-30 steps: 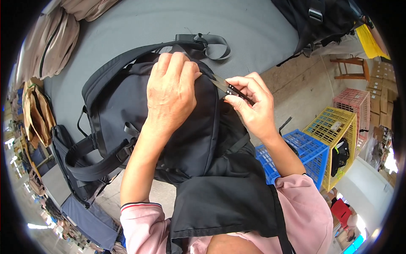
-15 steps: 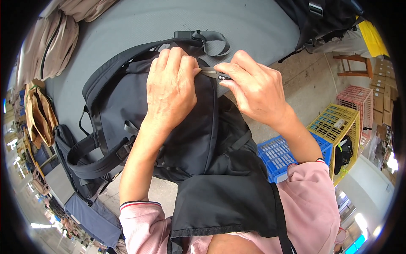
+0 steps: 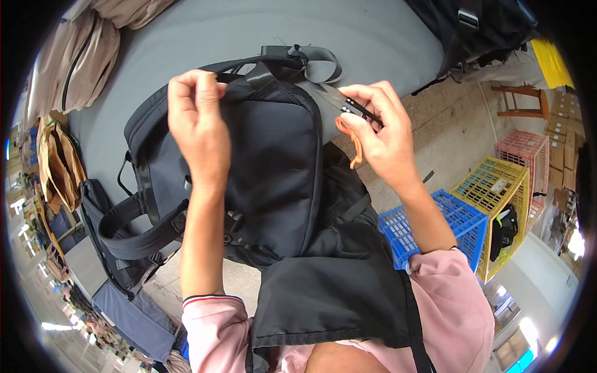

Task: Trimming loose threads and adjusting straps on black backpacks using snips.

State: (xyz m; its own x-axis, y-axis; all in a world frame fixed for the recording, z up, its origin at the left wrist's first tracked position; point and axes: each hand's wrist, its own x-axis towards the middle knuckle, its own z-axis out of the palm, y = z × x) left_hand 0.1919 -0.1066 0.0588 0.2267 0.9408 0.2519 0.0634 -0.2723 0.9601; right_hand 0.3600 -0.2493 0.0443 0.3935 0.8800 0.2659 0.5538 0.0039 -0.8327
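1. So there's a black backpack [image 3: 273,168] lying on a grey table [image 3: 205,31], its lower end hanging off the near edge towards the person. Both hands are up at its top.
2. The left hand [image 3: 198,127] is curled in, fingers pinched shut on the bag's upper edge next to the black strap [image 3: 249,64]. Can't see exactly what bit of fabric it has, since the back of the hand covers it.
3. The right hand [image 3: 382,133] is closed around a small black tool [image 3: 354,107] with an orange loop [image 3: 349,140] dangling from it. Thumb and fingers clamp it, so most of it is hidden. Could be snips or a cutter, honestly hard to say.
4. There's a grey webbing loop [image 3: 320,62] at the bag's top, just past the tool's tip.
5. A dark apron [image 3: 336,292] over pink sleeves blocks the bag's bottom.
6. Off to the right: a blue crate [image 3: 457,221], a yellow crate [image 3: 497,186] and a pink crate [image 3: 519,149], all bent by the lens. Another dark bag [image 3: 472,25] is cut off at the top edge, and tan bags [image 3: 59,165] sit at the left rim.
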